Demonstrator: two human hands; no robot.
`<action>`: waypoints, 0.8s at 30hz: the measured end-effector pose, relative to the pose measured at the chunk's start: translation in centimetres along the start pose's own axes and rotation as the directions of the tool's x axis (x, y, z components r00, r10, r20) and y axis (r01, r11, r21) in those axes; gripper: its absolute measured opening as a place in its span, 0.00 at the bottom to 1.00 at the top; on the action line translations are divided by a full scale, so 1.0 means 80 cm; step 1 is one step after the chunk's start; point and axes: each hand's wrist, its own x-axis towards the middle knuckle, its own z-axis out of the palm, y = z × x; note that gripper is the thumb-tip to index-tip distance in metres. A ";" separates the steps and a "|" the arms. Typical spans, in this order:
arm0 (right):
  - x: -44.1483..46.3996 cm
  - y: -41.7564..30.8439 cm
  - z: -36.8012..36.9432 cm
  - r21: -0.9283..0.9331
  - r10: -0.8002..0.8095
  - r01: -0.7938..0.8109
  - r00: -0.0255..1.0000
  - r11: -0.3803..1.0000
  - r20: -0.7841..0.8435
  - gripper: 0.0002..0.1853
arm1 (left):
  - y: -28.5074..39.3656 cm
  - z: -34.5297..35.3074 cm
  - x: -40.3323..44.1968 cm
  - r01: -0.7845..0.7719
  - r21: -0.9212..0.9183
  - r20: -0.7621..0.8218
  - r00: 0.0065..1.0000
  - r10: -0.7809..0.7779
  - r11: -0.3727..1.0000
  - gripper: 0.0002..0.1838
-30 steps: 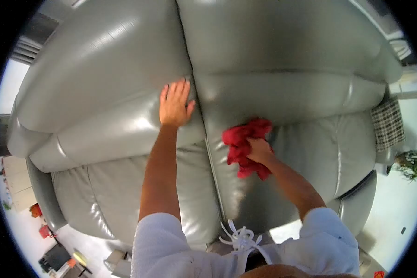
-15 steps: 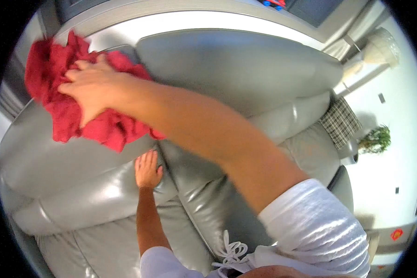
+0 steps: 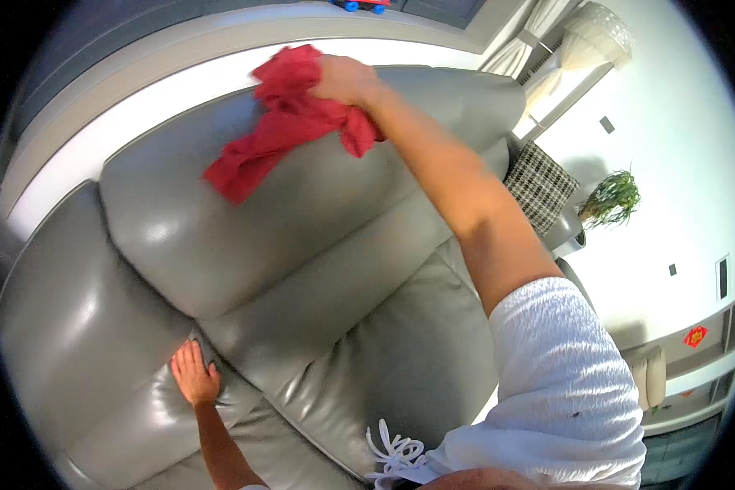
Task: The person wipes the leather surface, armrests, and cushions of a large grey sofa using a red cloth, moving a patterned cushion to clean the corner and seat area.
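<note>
A red cloth [image 3: 282, 135] hangs loosely across the upper part of the grey leather sofa's backrest [image 3: 220, 229]. My right hand [image 3: 343, 80] grips the cloth at its upper right, near the top edge of the backrest; its fingers are partly blurred and covered by the cloth. My left hand [image 3: 194, 373] lies flat on the lower backrest, close to the seam between two sections, with nothing in it. Below the backrest, the seat cushion [image 3: 425, 351] shows creases in its leather.
A checked cushion [image 3: 541, 186] rests at the sofa's far end, beside a potted plant [image 3: 611, 200]. Behind the backrest runs a window ledge [image 3: 433, 34] with a red and blue toy [image 3: 361, 6] above it. Curtains [image 3: 531, 37] hang at the upper right.
The view has turned toward the right. My right hand has carried the red cloth from the seat area up to the left, then rightward along the backrest top. My left hand stays on the sofa.
</note>
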 end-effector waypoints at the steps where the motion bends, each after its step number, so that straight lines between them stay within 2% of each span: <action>1: -0.011 0.038 -0.003 0.002 0.083 -0.083 0.997 0.997 -0.011 0.24 | -0.002 0.003 -0.001 0.003 0.015 0.003 1.000 -0.003 1.000 0.39; 3: -0.019 0.103 0.001 0.129 0.148 -0.141 0.988 0.982 -0.048 0.26 | -0.003 0.007 0.000 -0.002 0.034 0.000 1.000 0.002 0.999 0.39; 4: -0.015 0.130 0.003 0.141 0.231 -0.230 0.973 0.963 0.011 0.27 | -0.005 0.011 -0.002 -0.011 0.044 -0.025 1.000 0.012 0.999 0.39; 7: -0.003 0.222 0.014 0.065 0.312 -0.314 0.949 0.947 0.036 0.32 | -0.011 0.020 -0.001 -0.022 0.095 -0.068 0.997 0.028 0.995 0.39; 9: 0.011 0.311 0.038 -0.025 0.196 -0.198 0.979 0.980 -0.055 0.30 | -0.015 0.023 -0.009 -0.025 0.148 -0.084 0.996 0.037 0.989 0.39; 10: 0.038 0.414 0.077 -0.163 0.069 -0.098 0.983 0.982 -0.171 0.31 | -0.015 0.028 -0.007 -0.063 0.162 -0.147 0.985 0.087 0.985 0.37; 11: 0.038 0.446 0.085 -0.066 0.005 -0.022 0.969 0.998 -0.247 0.32 | -0.013 0.029 -0.005 -0.062 0.166 -0.155 0.984 0.088 0.984 0.36; 12: 0.032 0.465 0.090 -0.042 0.085 -0.100 0.958 0.994 -0.273 0.32 | -0.014 0.029 -0.003 -0.066 0.171 -0.162 0.982 0.094 0.983 0.36; 13: 0.020 0.474 0.091 -0.026 0.236 -0.255 0.927 0.967 -0.292 0.32 | -0.018 0.026 -0.006 -0.073 0.175 -0.172 0.980 0.104 0.982 0.36; 15: -0.004 0.491 0.097 0.024 0.466 -0.485 0.823 0.874 -0.324 0.32 | -0.026 0.038 -0.010 -0.066 0.185 -0.163 0.982 0.097 0.980 0.35; 19: -0.032 0.522 0.103 0.104 0.681 -0.699 0.636 0.707 -0.363 0.33 | -0.026 0.049 -0.006 -0.062 0.159 -0.174 0.981 0.090 0.985 0.34; 21: -0.049 0.526 0.105 0.132 0.723 -0.736 0.589 0.664 -0.360 0.33 | -0.028 0.047 -0.009 -0.060 0.143 -0.161 0.983 0.083 0.988 0.33; 22: -0.061 0.529 0.106 0.139 0.706 -0.714 0.607 0.686 -0.366 0.34 | -0.029 0.044 -0.008 -0.089 0.124 -0.200 0.973 0.113 0.988 0.35; 24: -0.101 0.554 0.144 0.062 0.490 -0.514 0.766 0.856 -0.417 0.27 | -0.029 0.042 -0.007 -0.094 0.100 -0.173 0.979 0.110 0.991 0.36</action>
